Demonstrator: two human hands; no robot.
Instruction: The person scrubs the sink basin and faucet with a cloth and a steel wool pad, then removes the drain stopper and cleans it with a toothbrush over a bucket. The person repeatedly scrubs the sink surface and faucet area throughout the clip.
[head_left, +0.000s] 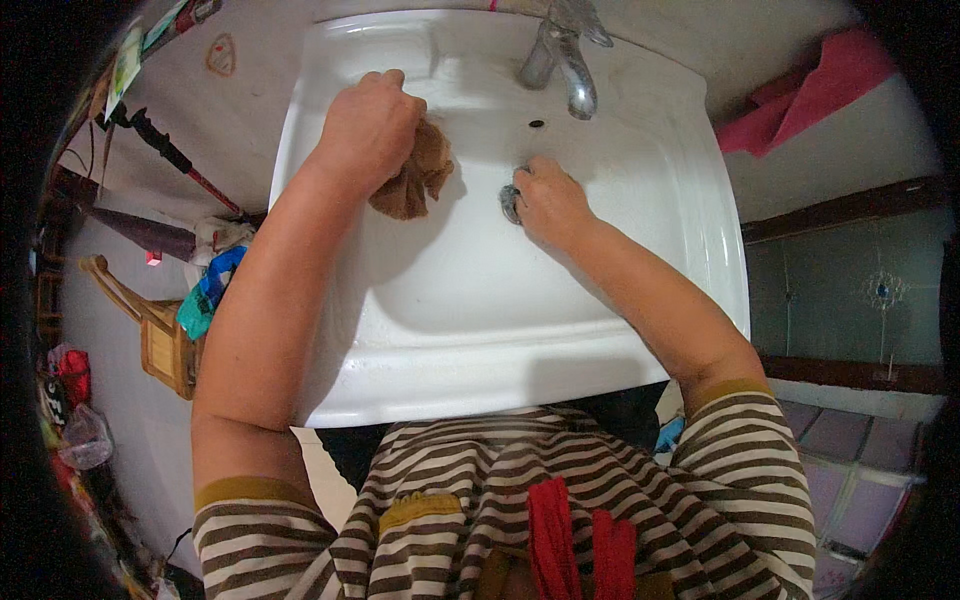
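A white ceramic washbasin (480, 277) lies in front of me. Bunched in my left hand (375, 124) is a brown cloth (420, 176), held over the left side of the basin; its loose end hangs below the fingers. My right hand (551, 199) is down in the bowl, with its fingers curled onto a round grey metal drain fitting (510, 204). Those fingers hide part of the fitting. Behind the hands, the overflow hole (536, 124) shows in the back wall of the bowl. Above it is a chrome faucet (570, 67), its spout pointing into the basin.
A pink cloth (817, 90) hangs at the right, beyond the basin's rim. On the left are a wooden chair (165, 337), a blue-green bag or cloth (214, 292) and a dark pole with a grip (169, 150). Red straps (551, 525) hang before my striped shirt.
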